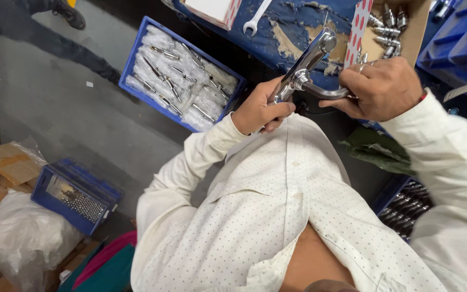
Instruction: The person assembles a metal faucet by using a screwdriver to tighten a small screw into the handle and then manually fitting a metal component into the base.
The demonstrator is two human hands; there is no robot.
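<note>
Both hands hold a chrome tap (306, 67) up in front of the chest, over the edge of the blue surface (287, 21). Left hand (258, 111) is closed round the lower end of the tap body; right hand (379, 89) is closed round the curved pipe that sticks out to the side, w/ fingers curled over it.

Containers:
- Blue crate (136, 51) on the floor, left of the tap: full of chrome parts, each in a clear plastic bag.
- Cardboard box (417, 21) on the surface, just behind the right hand: several loose chrome fittings (387, 27).
- Small blue crate (55, 186) lower left on the floor: holds a metal part w/ a fine mesh look, can't tell what exactly.
- Blue crate (387, 192) under the right arm: rows of dark metal pieces, partly hidden.

A spanner (257, 19) lies on the surface near a white box (212, 11). A white plastic bag (22, 238) sits bottom left, contents not visible.
</note>
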